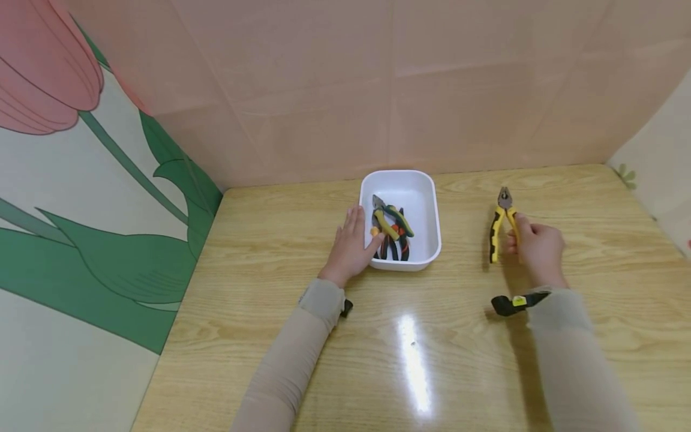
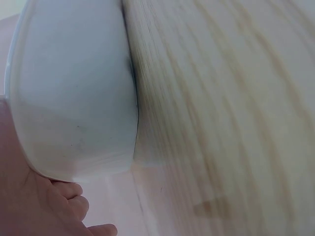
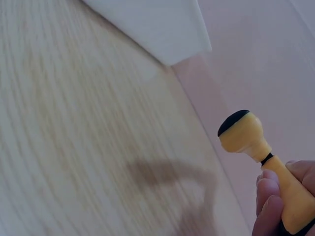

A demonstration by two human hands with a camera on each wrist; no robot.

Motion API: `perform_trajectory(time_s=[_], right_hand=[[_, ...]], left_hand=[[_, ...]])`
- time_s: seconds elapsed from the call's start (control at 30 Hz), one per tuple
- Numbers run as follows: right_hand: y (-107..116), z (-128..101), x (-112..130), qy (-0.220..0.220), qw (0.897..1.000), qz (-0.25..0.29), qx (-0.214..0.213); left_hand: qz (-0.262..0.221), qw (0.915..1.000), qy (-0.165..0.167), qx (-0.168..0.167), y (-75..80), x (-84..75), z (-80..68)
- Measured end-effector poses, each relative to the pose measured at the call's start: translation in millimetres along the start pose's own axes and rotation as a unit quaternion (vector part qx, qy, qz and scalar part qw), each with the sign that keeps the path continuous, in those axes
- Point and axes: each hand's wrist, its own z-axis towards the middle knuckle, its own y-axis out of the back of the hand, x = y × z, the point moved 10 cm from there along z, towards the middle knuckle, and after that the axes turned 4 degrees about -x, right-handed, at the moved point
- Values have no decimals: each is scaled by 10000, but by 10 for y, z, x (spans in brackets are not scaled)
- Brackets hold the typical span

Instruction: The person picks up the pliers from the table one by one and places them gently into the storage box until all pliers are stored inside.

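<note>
In the head view, my right hand (image 1: 540,246) grips one handle of a pair of yellow-and-black pliers (image 1: 504,210) above the table, right of the white bin. The pliers' steel head points away and their handles are spread. A yellow handle (image 3: 288,196) with a black end shows between thumb and fingers in the right wrist view. My left hand (image 1: 349,246) rests on the left side of the white bin (image 1: 423,198), fingers straight along its edge and thumb over the rim. Inside lie green-and-yellow pliers (image 1: 385,222) on top of black-and-orange-handled tools (image 1: 396,249), partly covered.
The bin stands on a wood-grain table (image 1: 459,354) near its back edge. Behind rises a pinkish covered wall (image 1: 394,96). A panel with a painted tulip (image 1: 43,72) borders the left, and a pale panel (image 1: 658,144) the right.
</note>
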Motion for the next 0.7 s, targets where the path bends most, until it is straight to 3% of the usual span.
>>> perform_trajectory(time_s=[0.37, 0.6, 0.7], right_hand=[[-106, -73, 171, -107, 9984, 529, 137], [-168, -131, 247, -349, 9856, 1642, 185], [-204, -151, 284, -357, 9818, 1848, 244]], left_hand=[[-63, 10000, 4, -3, 3, -11, 0], [-24, 10000, -4, -23, -4, -2, 5], [-16, 10000, 4, -27, -4, 2, 2]])
